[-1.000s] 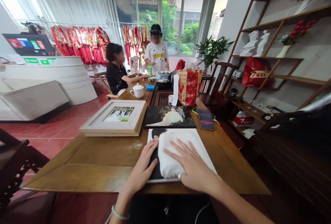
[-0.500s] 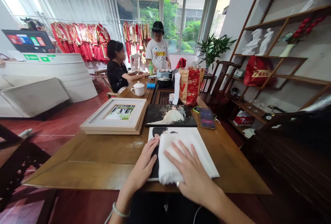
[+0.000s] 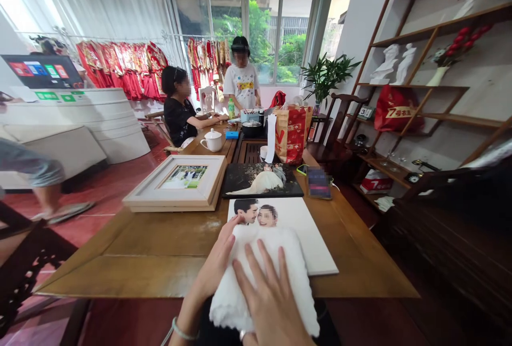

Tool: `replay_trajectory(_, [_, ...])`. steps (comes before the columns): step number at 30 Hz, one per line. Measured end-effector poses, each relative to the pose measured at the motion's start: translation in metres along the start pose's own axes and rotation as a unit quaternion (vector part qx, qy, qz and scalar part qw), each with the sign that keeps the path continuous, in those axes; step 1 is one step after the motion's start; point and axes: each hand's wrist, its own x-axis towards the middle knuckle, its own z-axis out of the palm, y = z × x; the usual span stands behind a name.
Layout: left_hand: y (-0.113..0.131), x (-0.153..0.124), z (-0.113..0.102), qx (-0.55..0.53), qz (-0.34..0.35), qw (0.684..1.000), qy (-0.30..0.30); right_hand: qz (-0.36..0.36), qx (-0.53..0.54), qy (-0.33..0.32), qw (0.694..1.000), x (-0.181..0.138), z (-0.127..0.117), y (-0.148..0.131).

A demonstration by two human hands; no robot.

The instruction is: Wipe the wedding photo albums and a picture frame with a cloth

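Observation:
A white photo panel (image 3: pixel 316 244) printed with a couple lies at the table's near edge. A fluffy white towel (image 3: pixel 294 260) is spread over its lower part and hangs past the front edge. My right hand (image 3: pixel 266 287) lies flat on the towel with fingers spread. My left hand (image 3: pixel 216 263) rests at the panel's left edge beside the towel, fingers stretched out and fingertips near the printed faces. Just beyond lies a dark photo panel (image 3: pixel 262 179) with a white gown. A light wooden picture frame (image 3: pixel 212 188) sits to the left, apparently stacked on another.
A phone (image 3: pixel 319 182) lies right of the dark panel. Farther back are a paper bag (image 3: pixel 294 135), a lidded white cup (image 3: pixel 213 141) and a black pot (image 3: pixel 253 130). Two people (image 3: pixel 178 106) are at the far end. A passer-by's leg (image 3: pixel 36 170) shows at left.
My right hand has drawn the towel toward me and slightly left, uncovering the printed faces. My left hand has shifted slightly left. A passer-by's leg has appeared at left.

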Motion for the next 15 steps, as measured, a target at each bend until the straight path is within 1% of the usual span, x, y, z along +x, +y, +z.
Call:
replay_trajectory(3, [0.001,0.0,0.002,0.013,0.011,1.0,0.009,-0.008,0.022,-0.039,0.999,-0.014,-0.011,0.003])
replay_trajectory(5, [0.0,0.0,0.003,0.038,0.025,0.999,0.014,-0.004,0.038,-0.068,0.997,-0.026,-0.025,0.01])
replay_trajectory(6, [0.0,0.0,0.004,0.053,0.035,0.998,0.015,0.008,0.043,-0.071,0.996,-0.031,-0.033,0.014])
replay_trajectory(7, [-0.001,0.0,0.004,0.067,0.048,0.996,0.015,0.025,0.043,-0.062,0.997,-0.034,-0.04,0.02])
replay_trajectory(9, [-0.002,0.001,0.004,0.091,0.072,0.993,0.011,0.081,0.031,-0.009,0.996,-0.033,-0.053,0.032])
replay_trajectory(11, [-0.002,0.001,0.003,0.104,0.089,0.991,0.007,0.132,0.014,0.041,0.99,-0.021,-0.063,0.047])
replay_trajectory(12, [-0.002,0.001,0.003,0.105,0.093,0.99,0.005,0.142,0.007,0.049,0.989,-0.011,-0.067,0.054])
replay_trajectory(15, [0.0,0.0,0.002,0.106,0.1,0.989,0.006,0.133,-0.007,0.05,0.99,0.03,-0.079,0.068])
